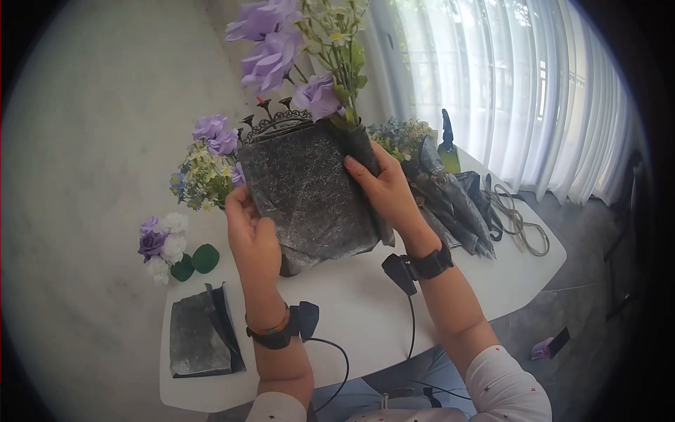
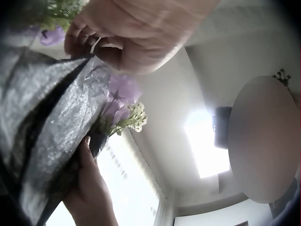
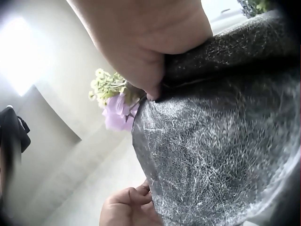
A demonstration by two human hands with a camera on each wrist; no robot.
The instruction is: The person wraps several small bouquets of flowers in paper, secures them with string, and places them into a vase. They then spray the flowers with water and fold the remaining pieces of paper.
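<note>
Head view has you holding up a sheet of dark grey wrapping paper [image 1: 306, 193] wrapped around a bunch of purple flowers [image 1: 271, 49], raised above the white desk [image 1: 351, 309]. Your left hand [image 1: 252, 235] grips the paper's lower left edge, thumb on the front. Your right hand [image 1: 387, 193] clasps the right edge, fingers curled over the fold near the stems. From the left wrist view, the left hand [image 2: 124, 35] pinches the crinkled paper [image 2: 47, 132], with purple blooms [image 2: 120, 96] poking out past it. From the right wrist view, the right hand [image 3: 146, 42] presses its thumb into the fibrous paper [image 3: 221, 141]. On the desk, a folded grey sheet [image 1: 200, 337] lies near left, a small posy [image 1: 165, 243] behind it, and more wrapped bundles [image 1: 450, 200] to the right.
</note>
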